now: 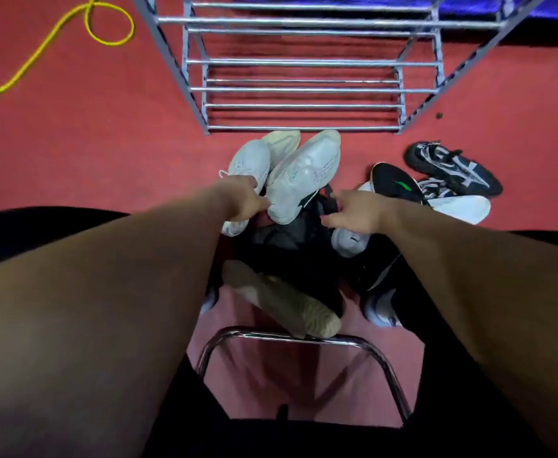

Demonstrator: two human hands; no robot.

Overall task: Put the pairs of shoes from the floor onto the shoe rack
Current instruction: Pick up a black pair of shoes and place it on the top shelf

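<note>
Here the left hand point(244, 198) is closed around the heels of a pale white sneaker pair point(290, 173), at about 12 o'clock from the person's lap. Both sneakers run lengthwise away from the person, toes aimed at 12 to 1 o'clock toward the metal shoe rack point(304, 90); the right-hand sneaker shows its pale sole, so it is turned over or on its side. Their toes sit just short of the rack's lowest front bar, and all the rails in view are bare.

The right hand point(357, 216) hangs over a dark heap of shoes point(290, 239) at the centre, fingers curled downward and touching dark material; whether they grip anything I cannot tell.

At 2 o'clock a black sneaker with a green mark point(400, 185) lies with its long axis from 10 to 4 o'clock, and beyond it a black and white patterned sneaker point(452, 166) lies the same way, a white sole point(462, 208) showing below them. A tan knit shoe point(284, 302) lies at 6 o'clock, toe toward 4 o'clock, its toe over a chrome stool frame point(304, 338). A yellow cable point(72, 31) loops over the red floor point(89, 143) at 10 o'clock
</note>
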